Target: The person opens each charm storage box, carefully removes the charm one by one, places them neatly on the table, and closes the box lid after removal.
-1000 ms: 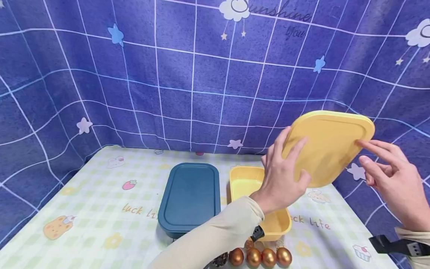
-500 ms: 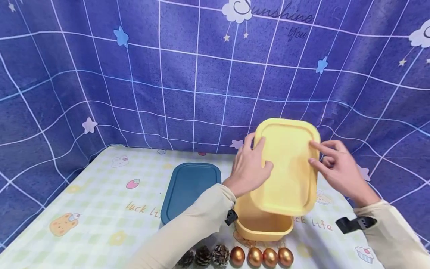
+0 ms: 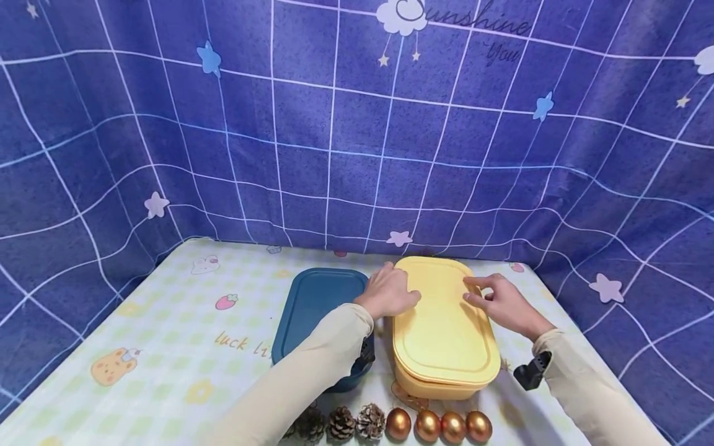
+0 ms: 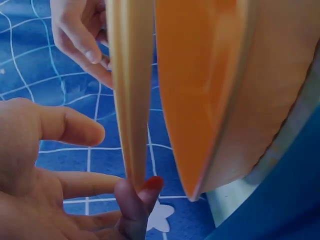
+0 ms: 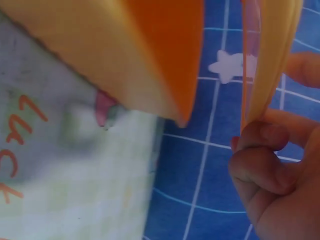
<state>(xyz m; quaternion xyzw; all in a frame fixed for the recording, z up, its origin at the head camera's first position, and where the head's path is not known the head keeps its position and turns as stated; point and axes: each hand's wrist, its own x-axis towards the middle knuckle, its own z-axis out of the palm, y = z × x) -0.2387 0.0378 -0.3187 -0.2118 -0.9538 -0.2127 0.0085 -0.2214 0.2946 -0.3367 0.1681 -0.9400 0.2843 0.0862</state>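
A pale yellow lid (image 3: 440, 334) is held by both hands over an open yellow box (image 3: 435, 389), covering most of it in the head view. My left hand (image 3: 388, 290) grips the lid's left edge, fingertips curled under the rim. On the opposite edge, my right hand (image 3: 504, 302) pinches the lid between thumb and fingers. A gap shows between the lid (image 4: 131, 100) and the box's wall (image 4: 280, 90) in the left wrist view. The right wrist view likewise has the lid (image 5: 272, 55) apart from the box (image 5: 95, 55).
Left of the yellow box stands a dark blue box (image 3: 318, 303) with its lid on, partly behind my left sleeve. Along the near side, several pine cones (image 3: 341, 424) and several shiny copper-gold balls (image 3: 427, 425) form a row. A blue grid-patterned curtain (image 3: 357, 136) rises behind the table.
Both hands have carried the yellow lid left and down, turning it from tilted up beside the box to nearly flat over it. The boxes have stayed in place.
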